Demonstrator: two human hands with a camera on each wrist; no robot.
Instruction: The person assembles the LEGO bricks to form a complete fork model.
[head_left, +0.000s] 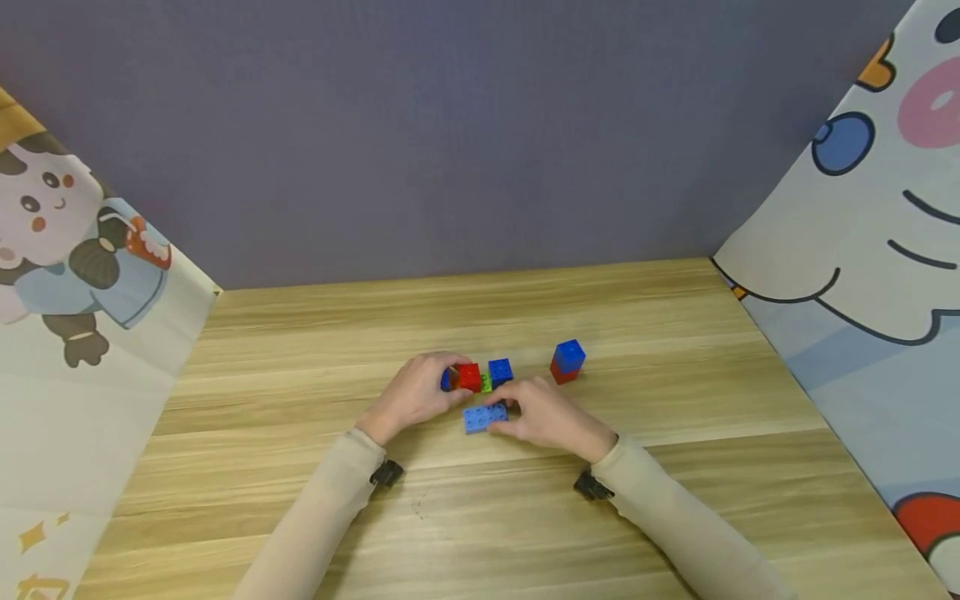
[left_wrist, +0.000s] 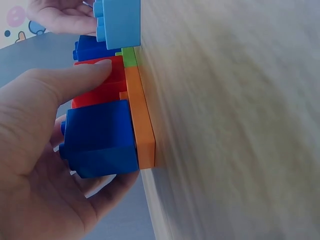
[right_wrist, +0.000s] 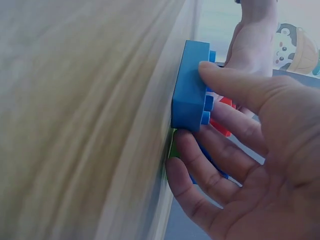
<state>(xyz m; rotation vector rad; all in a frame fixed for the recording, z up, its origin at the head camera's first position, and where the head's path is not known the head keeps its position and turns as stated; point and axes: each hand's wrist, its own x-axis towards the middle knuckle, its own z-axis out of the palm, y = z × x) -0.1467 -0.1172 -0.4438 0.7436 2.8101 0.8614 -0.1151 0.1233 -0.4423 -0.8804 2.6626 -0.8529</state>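
My left hand (head_left: pixel 420 389) grips a red brick (head_left: pixel 469 377), its thumb lying along the near side in the left wrist view. That brick sits on an orange flat base (left_wrist: pixel 143 122), between a dark blue brick (left_wrist: pixel 100 142) and another dark blue brick (head_left: pixel 500 369). A light green piece (head_left: pixel 486 383) shows at the base's right end. With thumb and fingers, my right hand (head_left: pixel 546 414) pinches a light blue studded brick (head_left: pixel 478 419), just in front of this row. Its studs face up. Whether it touches the table I cannot tell.
To the right of the row stands a two-brick stack, a blue brick (head_left: pixel 570 353) on a red brick (head_left: pixel 564 372). A wood-grain table (head_left: pixel 480 517) lies under everything. A grey wall (head_left: pixel 465 150) rises behind it, with cartoon-printed panels at both sides.
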